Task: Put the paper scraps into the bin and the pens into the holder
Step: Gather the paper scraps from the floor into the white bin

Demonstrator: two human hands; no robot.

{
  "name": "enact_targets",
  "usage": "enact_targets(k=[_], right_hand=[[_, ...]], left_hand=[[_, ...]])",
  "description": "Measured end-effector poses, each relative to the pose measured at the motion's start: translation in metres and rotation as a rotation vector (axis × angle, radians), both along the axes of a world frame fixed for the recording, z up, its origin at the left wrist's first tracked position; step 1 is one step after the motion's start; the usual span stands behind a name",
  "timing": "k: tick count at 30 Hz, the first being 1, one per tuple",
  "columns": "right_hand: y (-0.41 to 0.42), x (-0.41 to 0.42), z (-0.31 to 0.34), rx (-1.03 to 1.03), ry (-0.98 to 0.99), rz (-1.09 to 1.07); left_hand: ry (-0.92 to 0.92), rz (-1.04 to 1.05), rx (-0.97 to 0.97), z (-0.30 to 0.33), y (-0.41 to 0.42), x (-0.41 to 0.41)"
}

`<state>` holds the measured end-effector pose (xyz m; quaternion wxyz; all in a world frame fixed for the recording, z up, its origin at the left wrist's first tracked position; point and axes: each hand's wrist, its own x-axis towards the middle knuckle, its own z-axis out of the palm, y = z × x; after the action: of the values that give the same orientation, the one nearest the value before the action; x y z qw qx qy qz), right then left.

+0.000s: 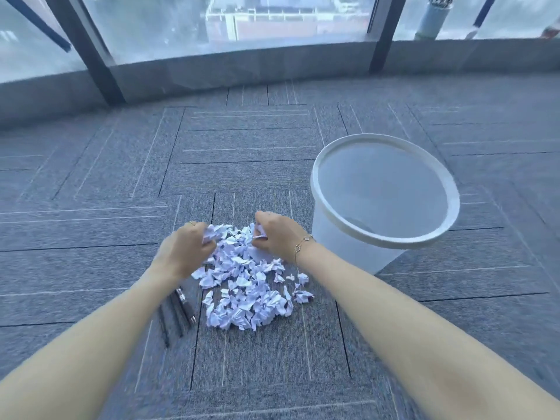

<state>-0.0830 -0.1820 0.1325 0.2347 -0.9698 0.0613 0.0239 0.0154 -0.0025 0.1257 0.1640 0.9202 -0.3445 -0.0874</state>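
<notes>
A heap of crumpled white paper scraps (pixel 245 286) lies on the grey carpet in front of me. My left hand (pixel 185 248) is closed on a bunch of scraps at the heap's far left edge. My right hand (pixel 277 237) is closed on more scraps at the far right edge. A white round bin (pixel 385 192) stands to the right of the heap, its mouth tilted toward me, and it looks empty. Dark pens (pixel 180 310) lie side by side on the carpet left of the heap, partly under my left forearm. No pen holder is in view.
Grey carpet tiles (pixel 242 147) cover the floor all around. A curved window wall with dark frames (pixel 91 56) runs along the far side, above a low grey sill.
</notes>
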Motion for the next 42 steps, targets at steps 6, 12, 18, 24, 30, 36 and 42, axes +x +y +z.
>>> enact_targets(k=[6,12,18,24,30,36,42], right_hand=[[-0.017,0.010,0.079,0.041,-0.133,-0.048],[-0.098,-0.008,0.140,0.009,-0.190,-0.227],[-0.164,-0.055,0.135,0.023,-0.170,-0.452],[-0.188,-0.081,0.076,0.042,0.003,-0.538],[-0.202,-0.096,0.049,0.014,0.251,-0.507],[-0.206,-0.092,0.053,0.048,0.251,-0.486],[-0.198,-0.087,0.061,-0.068,0.287,-0.464]], left_hand=[[-0.128,-0.020,-0.001,0.077,-0.030,0.019],[-0.139,-0.114,-0.165,0.140,-0.114,0.014],[-0.010,-0.189,-0.265,0.146,-0.202,-0.019],[0.038,-0.357,-0.105,0.098,-0.254,-0.056],[0.126,-0.454,0.125,0.053,-0.274,-0.071],[0.093,-0.510,0.211,0.052,-0.278,-0.071],[-0.017,-0.422,0.126,0.066,-0.271,-0.072]])
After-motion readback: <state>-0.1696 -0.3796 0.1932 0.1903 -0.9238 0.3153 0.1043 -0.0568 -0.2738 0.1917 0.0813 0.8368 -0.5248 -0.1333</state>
